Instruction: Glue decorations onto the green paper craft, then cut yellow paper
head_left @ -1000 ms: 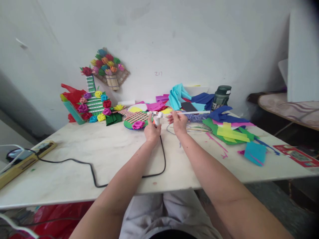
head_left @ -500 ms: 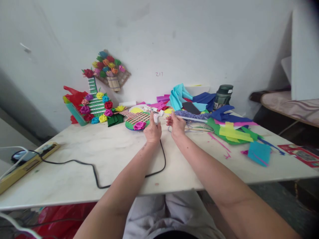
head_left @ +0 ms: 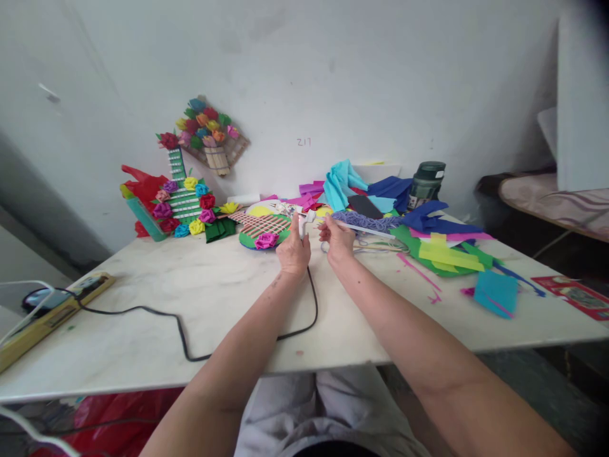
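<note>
My left hand (head_left: 292,252) is closed around a white glue gun (head_left: 302,222), and its black cord (head_left: 313,298) runs down from the grip. Just to the right, my right hand (head_left: 339,241) pinches a long white stick that looks like a glue stick (head_left: 368,229). The stick's free part points right, and its near end is hidden by my fingers, close to the back of the gun. Beside my left hand lies a round green piece (head_left: 247,238) with a lattice of thin sticks (head_left: 259,222) and a pink paper flower (head_left: 267,240).
Purple shredded paper (head_left: 366,220), coloured paper sheets (head_left: 342,184) and a dark bottle (head_left: 426,184) sit at the back right. A flower-covered green stand (head_left: 183,197) is back left. The cord crosses the table (head_left: 228,285) toward a power strip (head_left: 61,311).
My left hand and the glue gun have shifted slightly to the right, toward my right hand. My right hand stays almost in place with the stick.
</note>
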Motion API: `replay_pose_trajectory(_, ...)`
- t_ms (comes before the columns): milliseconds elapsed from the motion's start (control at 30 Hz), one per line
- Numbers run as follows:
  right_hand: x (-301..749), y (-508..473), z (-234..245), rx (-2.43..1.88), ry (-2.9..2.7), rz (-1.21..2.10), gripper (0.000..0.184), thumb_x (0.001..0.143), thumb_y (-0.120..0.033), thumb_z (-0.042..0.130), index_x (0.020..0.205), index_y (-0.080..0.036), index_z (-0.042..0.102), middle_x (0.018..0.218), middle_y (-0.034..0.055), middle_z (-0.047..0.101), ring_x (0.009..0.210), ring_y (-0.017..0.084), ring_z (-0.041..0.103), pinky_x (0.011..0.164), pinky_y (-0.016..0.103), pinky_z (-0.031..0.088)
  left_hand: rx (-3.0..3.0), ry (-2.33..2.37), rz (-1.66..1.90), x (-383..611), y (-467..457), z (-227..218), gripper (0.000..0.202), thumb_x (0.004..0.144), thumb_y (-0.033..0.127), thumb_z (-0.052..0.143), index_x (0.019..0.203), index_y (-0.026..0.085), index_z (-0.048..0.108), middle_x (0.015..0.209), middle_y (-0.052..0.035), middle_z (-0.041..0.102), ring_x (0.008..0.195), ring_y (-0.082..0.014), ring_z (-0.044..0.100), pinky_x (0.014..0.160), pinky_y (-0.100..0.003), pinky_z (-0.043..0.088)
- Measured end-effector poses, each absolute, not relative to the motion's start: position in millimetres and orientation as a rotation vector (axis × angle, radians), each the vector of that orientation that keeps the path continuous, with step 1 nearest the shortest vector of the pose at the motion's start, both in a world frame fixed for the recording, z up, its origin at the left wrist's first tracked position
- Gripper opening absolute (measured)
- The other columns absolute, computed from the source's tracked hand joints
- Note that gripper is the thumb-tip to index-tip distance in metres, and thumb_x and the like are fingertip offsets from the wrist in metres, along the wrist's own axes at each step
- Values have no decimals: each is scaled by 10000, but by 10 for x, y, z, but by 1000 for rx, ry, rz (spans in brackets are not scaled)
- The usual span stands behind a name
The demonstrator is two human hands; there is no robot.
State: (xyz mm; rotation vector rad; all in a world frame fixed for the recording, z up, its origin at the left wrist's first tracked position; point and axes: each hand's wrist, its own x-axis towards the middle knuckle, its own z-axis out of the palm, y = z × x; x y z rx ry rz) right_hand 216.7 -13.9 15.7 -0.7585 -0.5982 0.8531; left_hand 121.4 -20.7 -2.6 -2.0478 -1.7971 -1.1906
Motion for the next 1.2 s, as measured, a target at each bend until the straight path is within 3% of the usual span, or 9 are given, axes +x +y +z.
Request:
replay_pose_trajectory(133, 2164, -116, 153, -836, -630, 802, 351, 622, -472, 672, 740, -152, 590, 570, -27, 588, 428, 75, 501, 400, 192, 419, -2067, -1799, -1293, 1247, -211, -30, 729, 818, 292, 504, 1439, 166, 144, 823, -56, 673, 711, -183, 622, 664, -263, 428)
replay_pose_trajectory(300, 2148, -147, 141, -789, -1007, 890, 421, 630, -509, 656, 851, -152, 619, 802, 47, 677, 799, 177, 624, 703, 266, 494, -2151, -1758, -1353, 1326, -265, -19, 727, 818, 292, 489, 1435, 134, 137, 779, -50, 668, 689, -189, 621, 654, -268, 429)
replay_pose_trajectory(400, 2144, -138, 75, -848, -1137, 1028, 438, 620, -514, 663, 839, -135, 634, 789, 70, 683, 842, 224, 622, 753, 322, 478, -2192, -1741, -1336, 1373, -283, -28, 668, 832, 258, 437, 1425, 110, 168, 801, -80, 670, 700, -199, 624, 661, -279, 433)
replay_pose_trajectory(567, 2217, -42, -44, -904, -1084, 1025, 374, 559, -431, 703, 805, -157, 637, 784, 55, 684, 793, 209, 626, 718, 309, 474, -2310, -1652, -1263, 1387, -335, -34, 685, 801, 221, 435, 1421, 109, 166, 885, -105, 675, 734, -211, 635, 663, -285, 437)
replay_pose_trajectory(733, 2335, -37, -16, -1060, -1038, 941, 215, 562, -356, 682, 613, -177, 575, 508, -10, 580, 556, 163, 578, 532, 263, 459, -2540, -1450, -1001, 1298, -452, 168, 785, 722, 237, 522, 1422, 141, 181, 877, -67, 688, 774, -221, 641, 716, -302, 439)
replay_pose_trajectory(833, 2358, -82, 36, -1040, -1032, 972, 196, 566, -319, 682, 648, -167, 590, 494, -19, 580, 458, 125, 545, 438, 225, 420, -2537, -1481, -883, 1146, -425, 406, 639, 734, 278, 532, 1344, 170, 380, 808, -61, 687, 792, -228, 635, 741, -311, 432)
replay_pose_trajectory(933, 2356, -115, 70, -1017, -1080, 1040, 229, 596, -325, 668, 729, -146, 613, 494, -6, 602, 353, 91, 496, 360, 192, 359, -2292, -1678, -998, 860, -292, 603, 429, 759, 262, 501, 1182, 211, 553, 784, -44, 676, 836, -231, 619, 766, -324, 419)
replay_pose_trajectory(1067, 2358, -126, 75, -1030, -1134, 1050, 206, 619, -315, 648, 691, -127, 601, 442, -10, 582, 275, 63, 421, 299, 171, 306, -1973, -1997, -1278, 314, -89, 598, 294, 774, 251, 503, 1037, 202, 626, 880, -47, 666, 885, -220, 588, 791, -338, 420)
replay_pose_trajectory(1200, 2358, -146, 78, -1063, -1154, 1068, 172, 615, -280, 648, 623, -128, 569, 407, -21, 553, 252, 57, 386, 279, 171, 311, -1854, -2224, -1300, -146, 36, 317, 202, 728, 204, 553, 896, 181, 664, 973, -82, 631, 1006, -291, 522, 826, -417, 415)
